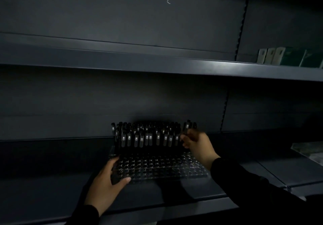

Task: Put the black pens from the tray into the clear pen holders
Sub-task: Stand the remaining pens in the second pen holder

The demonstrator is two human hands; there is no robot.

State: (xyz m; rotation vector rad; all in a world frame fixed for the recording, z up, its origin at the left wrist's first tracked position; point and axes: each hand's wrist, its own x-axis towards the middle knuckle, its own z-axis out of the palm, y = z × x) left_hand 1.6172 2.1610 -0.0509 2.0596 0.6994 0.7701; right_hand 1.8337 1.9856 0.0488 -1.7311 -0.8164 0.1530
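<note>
Head view (dim throughout): the left hand (109, 181) grips the near-left corner of the clear pen holder (157, 168) on the shelf (183, 196). The right hand (196, 142) seems to pinch a black pen (186, 128) at the back row's right end, likely seating it. Next comes an empty hole nearer the front.
</note>
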